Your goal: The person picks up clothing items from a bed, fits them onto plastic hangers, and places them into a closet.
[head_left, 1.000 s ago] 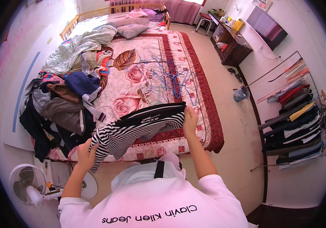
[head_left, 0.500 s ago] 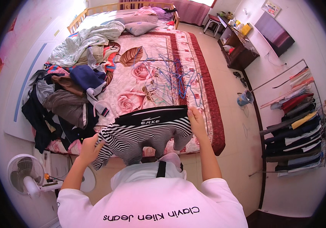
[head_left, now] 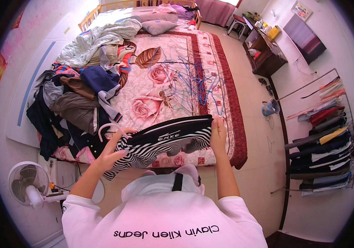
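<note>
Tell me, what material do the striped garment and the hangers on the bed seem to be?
The striped garment looks like soft knit fabric, matte: it drapes and folds between both hands. The hangers seem to be thin wire, perhaps plastic-coated, judging by their slim blue and pale outlines.

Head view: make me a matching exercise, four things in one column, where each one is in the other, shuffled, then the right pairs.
Things
1. striped garment
2. tangle of hangers
3. white fan
4. hung clothes

Places
A. on the rack along the right wall
B. held between the left hand and the right hand
C. on the floor at lower left
D. on the rose-patterned bedspread

Pairs: 1-B, 2-D, 3-C, 4-A
</note>
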A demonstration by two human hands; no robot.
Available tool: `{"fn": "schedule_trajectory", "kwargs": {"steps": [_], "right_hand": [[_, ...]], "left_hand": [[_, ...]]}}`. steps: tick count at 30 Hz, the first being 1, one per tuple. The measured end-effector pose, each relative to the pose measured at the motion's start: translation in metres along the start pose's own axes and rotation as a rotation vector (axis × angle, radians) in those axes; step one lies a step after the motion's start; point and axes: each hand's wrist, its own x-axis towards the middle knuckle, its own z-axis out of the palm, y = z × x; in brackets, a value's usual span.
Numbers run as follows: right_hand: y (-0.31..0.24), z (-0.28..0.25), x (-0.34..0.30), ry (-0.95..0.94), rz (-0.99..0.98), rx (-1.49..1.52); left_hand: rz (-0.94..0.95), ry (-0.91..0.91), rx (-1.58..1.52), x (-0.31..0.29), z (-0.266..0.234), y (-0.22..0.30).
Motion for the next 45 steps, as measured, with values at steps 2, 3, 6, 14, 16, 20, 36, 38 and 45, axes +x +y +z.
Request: {"fn": "schedule_trajectory", "kwargs": {"steps": [2,3,6,14,16,20,36,38,45], "right_hand": [[0.001,0.0,-0.002,-0.01,0.0,-0.024],[0.001,0.001,-0.003,-0.02,-0.008,-0.044],[0.003,0.007,-0.008,-0.009,0.006,-0.066],[0.009,0.0,-0.027,-0.239,0.271,0.354],[0.018,-0.001,-0.031,-0.261,0.195,0.294],[0.016,0.003,-0.033,-0.097,0.134,0.19],[-0.067,0.018,0.004,-0.166,-0.479,-0.303],[-0.071,0.03,0.005,-0.227,-0.585,-0.41],[-0.059,0.007,0.021,-0.333,-0.516,-0.44]], "left_hand": [[0.036,0.02,0.007,0.001,0.002,-0.004],[0.117,0.038,0.217,0.003,0.002,-0.009],[0.079,0.133,0.444,0.006,0.008,-0.011],[0.083,0.406,0.496,0.0,0.003,-0.008],[0.134,0.529,0.53,0.003,0.009,0.007],[0.228,0.365,0.746,-0.002,-0.012,0.002],[0.448,0.284,0.868,0.002,-0.009,-0.024],[0.452,0.274,0.843,0.007,-0.002,-0.022],[0.472,0.392,0.828,0.01,-0.006,-0.022]]}}
